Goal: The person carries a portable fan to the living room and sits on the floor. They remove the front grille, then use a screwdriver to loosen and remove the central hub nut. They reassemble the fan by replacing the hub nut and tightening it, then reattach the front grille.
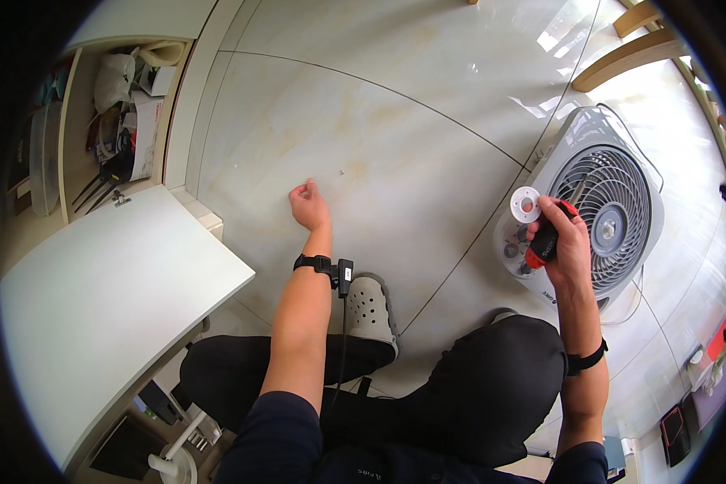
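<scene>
Red and black in our right hand (563,242): that's the screwdriver (543,240), fingers wrapped tight round its handle, with a small white disc (526,204) perched just above the fingertips. We can't tell whether the disc is pinched or only resting against the tool. Directly beyond that hand, at the right of the frame, the white box fan (601,206) lies flat on the floor (379,137), grille facing up. The screwdriver's long axis runs from lower left up to upper right, its shaft pointing across the grille toward the hub (609,230), so the right hand is plainly the one on the job. Our left hand (308,203) sits well apart, out at centre frame, loosely curled with nothing in it, knuckles close to the pale tiles. A grey clog (369,310) and our dark trousers fill the space between the two arms. Over on the left, a white surface (113,306) juts in, with a cluttered shelf (125,105) at upper left. Nothing stands between tool and fan; a thin cord (645,290) trails round the fan's lower edge.
</scene>
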A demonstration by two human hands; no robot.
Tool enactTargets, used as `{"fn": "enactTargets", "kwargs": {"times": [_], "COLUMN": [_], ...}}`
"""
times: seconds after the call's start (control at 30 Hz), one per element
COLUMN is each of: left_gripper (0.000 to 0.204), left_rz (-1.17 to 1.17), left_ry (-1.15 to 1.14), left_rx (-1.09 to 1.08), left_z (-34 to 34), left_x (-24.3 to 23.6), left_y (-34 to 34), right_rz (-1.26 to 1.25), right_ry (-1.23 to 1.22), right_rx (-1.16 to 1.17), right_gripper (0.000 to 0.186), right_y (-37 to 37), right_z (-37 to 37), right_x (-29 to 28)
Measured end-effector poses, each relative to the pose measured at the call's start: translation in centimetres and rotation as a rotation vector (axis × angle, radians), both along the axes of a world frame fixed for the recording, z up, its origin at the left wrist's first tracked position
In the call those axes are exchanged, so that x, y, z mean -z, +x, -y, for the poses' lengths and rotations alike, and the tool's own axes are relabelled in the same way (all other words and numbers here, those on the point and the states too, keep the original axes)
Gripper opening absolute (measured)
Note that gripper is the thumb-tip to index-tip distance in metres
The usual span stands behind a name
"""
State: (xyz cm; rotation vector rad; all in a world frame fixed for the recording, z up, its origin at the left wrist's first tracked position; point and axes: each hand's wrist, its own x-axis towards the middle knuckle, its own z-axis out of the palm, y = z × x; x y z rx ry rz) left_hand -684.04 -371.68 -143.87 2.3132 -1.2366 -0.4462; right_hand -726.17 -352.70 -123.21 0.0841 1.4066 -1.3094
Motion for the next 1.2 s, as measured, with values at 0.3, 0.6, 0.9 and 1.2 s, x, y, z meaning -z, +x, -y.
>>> {"fn": "enactTargets", "kwargs": {"times": [0.3,0.6,0.9,1.2], "left_gripper": [0.031,0.018,0.058,0.026], "left_rz": [-0.099,-1.427,-0.159,-0.313], "left_ry": [-0.042,-0.005,0.168,0.022], "left_rx": [0.025,-0.1,0.343,0.232], "left_z": [0.4,1.7,2.1,0.6], "left_x": [0.7,-1.8,2.9,3.9], "left_y": [-0.1,-0.1,1.0,-2.4], "right_rz": [-0.025,-0.246,0.039,-0.894], "right_ry": [0.005,-0.013,-0.223,0.125], "right_rx": [-0.002,0.05,0.396,0.198], "right_gripper": [0.021,0.02,0.021,0.021], "right_y": [0.0,-2.7,-7.2,-11.0], "right_z": [-0.1,-3.3,-8.9,-11.7], "right_x": [0.0,-1.1,-0.2,-1.5]}}
